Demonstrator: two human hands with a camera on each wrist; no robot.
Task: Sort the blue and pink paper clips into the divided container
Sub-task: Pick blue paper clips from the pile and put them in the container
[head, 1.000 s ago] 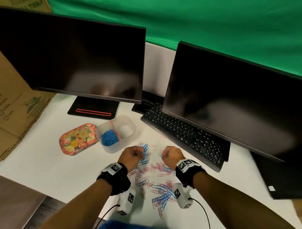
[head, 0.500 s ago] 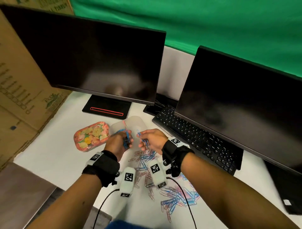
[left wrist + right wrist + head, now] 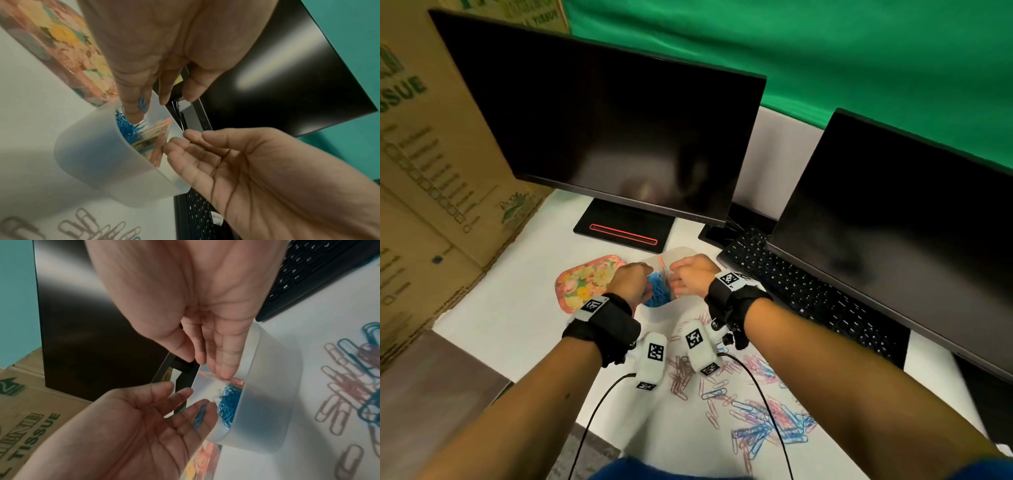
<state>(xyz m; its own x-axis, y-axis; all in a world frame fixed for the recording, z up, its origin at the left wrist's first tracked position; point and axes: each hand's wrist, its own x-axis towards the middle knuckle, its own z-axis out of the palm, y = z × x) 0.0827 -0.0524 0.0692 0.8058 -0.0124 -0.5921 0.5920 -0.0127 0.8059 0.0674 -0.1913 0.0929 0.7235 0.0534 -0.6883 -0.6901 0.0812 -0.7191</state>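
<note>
**q:** Clips (image 3: 756,421) are mostly lying loose on the desk at 5 o'clock from the container (image 3: 98,162), pink and blue mixed. Both hands are parked right over it. How should this drop be handled?

**a:** Looks like a release step. The left hand (image 3: 631,279) is spread flat over the blue heap (image 3: 657,291) at the 8 o'clock side of the divider (image 3: 158,141). Nothing is gripped; one blue clip (image 3: 200,416) is just lying on a finger. A small tilt or shake over that heap should be enough, low down so nothing bounces across the divider.

**q:** And the right hand (image 3: 693,274)?

**a:** Its fingers are loose and straight too, with the tips down by the divider at the 2 o'clock side. No clip can be made out in it, and the floor of that section is hidden. Before another grab is made, the stuck clip should be confirmed gone. The tin (image 3: 589,281) at 9 o'clock is close, so strays are probably best kept away from it.
</note>
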